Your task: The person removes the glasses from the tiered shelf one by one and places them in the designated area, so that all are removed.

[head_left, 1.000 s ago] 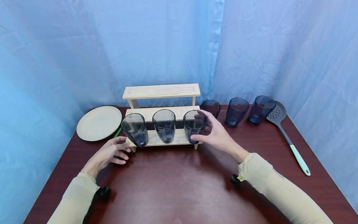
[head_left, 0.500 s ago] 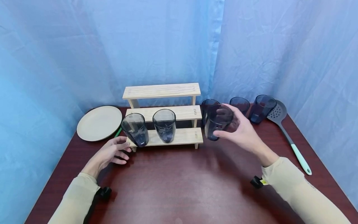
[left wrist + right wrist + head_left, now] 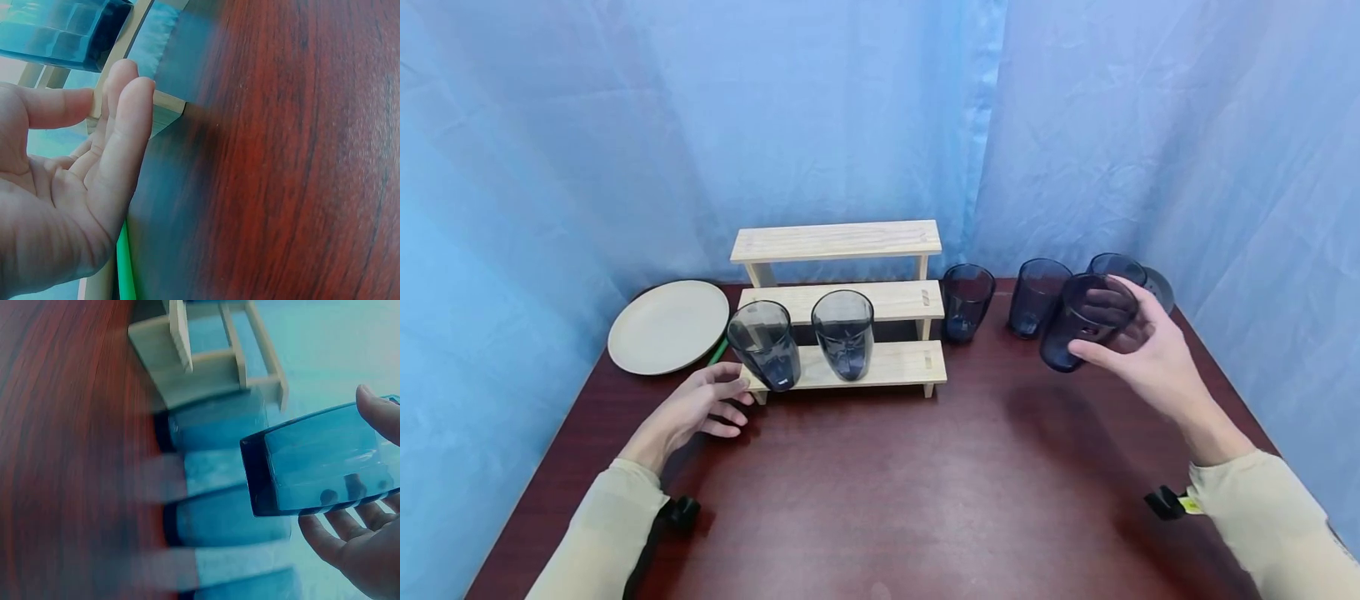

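Observation:
My right hand (image 3: 1150, 354) holds a dark tinted drinking glass (image 3: 1075, 337) above the table at the right, thumb on one side and fingers on the other. The right wrist view shows that glass (image 3: 319, 462) tilted, with its thick base towards the stand. At the left end of a three-step wooden stand (image 3: 887, 364), my left hand (image 3: 696, 408) pinches the lowest step; the wood shows between thumb and fingers in the left wrist view. Two more glasses stand on that step, one at the left (image 3: 766, 346) and one in the middle (image 3: 844, 337).
Right of the stand are a glass (image 3: 967, 304), another glass (image 3: 1037, 296) and a third glass (image 3: 1117, 267), partly hidden. A slotted turner (image 3: 1161, 292) lies mostly hidden behind my right hand. At the left is a beige plate (image 3: 668, 327) beside a green object (image 3: 718, 351). Blue curtains surround the table.
My right hand has lifted the glass from the right end of the lowest step and carried it rightward, past the glasses standing at the back. The left hand stays at the stand.

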`<action>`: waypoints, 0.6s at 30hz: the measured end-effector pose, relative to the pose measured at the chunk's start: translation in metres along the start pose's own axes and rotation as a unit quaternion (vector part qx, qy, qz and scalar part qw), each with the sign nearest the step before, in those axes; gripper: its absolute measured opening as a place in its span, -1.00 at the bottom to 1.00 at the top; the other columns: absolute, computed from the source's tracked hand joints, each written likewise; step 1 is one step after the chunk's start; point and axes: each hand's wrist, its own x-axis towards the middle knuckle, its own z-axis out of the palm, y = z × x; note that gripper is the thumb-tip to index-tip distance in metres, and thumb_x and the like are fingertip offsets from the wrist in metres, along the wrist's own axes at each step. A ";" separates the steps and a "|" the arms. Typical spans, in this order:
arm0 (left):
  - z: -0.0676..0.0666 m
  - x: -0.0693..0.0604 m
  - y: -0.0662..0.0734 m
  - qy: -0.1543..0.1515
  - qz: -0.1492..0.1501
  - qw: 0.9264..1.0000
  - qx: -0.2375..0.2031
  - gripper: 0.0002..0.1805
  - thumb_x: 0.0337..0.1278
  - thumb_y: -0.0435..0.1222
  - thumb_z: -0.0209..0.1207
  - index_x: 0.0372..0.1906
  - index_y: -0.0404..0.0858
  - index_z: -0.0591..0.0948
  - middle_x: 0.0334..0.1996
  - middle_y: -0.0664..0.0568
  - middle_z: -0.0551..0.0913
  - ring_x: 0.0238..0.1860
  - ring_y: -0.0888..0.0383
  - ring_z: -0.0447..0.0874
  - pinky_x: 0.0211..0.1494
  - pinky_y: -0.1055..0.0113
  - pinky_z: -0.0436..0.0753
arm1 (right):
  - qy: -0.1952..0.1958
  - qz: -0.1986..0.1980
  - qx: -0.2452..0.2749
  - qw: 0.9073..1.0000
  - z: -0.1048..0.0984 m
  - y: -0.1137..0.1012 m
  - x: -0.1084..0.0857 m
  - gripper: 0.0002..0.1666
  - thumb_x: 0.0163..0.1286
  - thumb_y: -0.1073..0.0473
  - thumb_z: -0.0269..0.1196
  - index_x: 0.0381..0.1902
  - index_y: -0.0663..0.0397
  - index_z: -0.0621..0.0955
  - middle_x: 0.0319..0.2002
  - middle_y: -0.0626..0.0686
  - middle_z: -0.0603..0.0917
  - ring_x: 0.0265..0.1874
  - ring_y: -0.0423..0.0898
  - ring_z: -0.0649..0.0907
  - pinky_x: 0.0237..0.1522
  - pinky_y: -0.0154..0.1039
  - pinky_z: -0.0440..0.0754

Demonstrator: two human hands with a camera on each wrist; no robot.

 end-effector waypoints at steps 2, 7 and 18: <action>0.000 0.000 0.001 0.000 0.001 1.000 0.001 -0.34 0.50 -0.14 0.11 0.48 -0.29 0.15 -0.13 -0.16 0.62 -0.41 0.07 0.71 -0.32 0.12 0.77 | 0.016 0.015 0.008 1.000 -0.009 0.008 -0.003 0.08 0.17 0.53 0.44 0.55 -0.06 0.23 0.31 0.10 0.51 0.17 -0.19 0.58 0.04 -0.53 0.56; 0.000 0.001 0.001 -0.001 0.003 1.000 0.000 -0.34 0.49 -0.14 0.11 0.49 -0.29 0.15 -0.15 -0.15 0.62 -0.41 0.07 0.71 -0.31 0.12 0.77 | 0.040 0.049 -0.032 0.997 -0.027 0.028 -0.008 0.08 0.23 0.45 0.44 0.58 -0.09 0.19 0.31 0.06 0.49 0.13 -0.29 0.57 0.01 -0.60 0.53; 0.000 0.001 -0.001 0.001 0.003 1.000 -0.004 -0.35 0.49 -0.15 0.12 0.48 -0.29 0.16 -0.17 -0.12 0.62 -0.42 0.08 0.71 -0.32 0.13 0.77 | 0.047 0.117 -0.132 0.983 -0.052 0.065 -0.010 0.08 0.33 0.19 0.45 0.61 -0.18 0.08 0.24 0.02 0.49 0.07 -0.43 0.52 -0.10 -0.64 0.53</action>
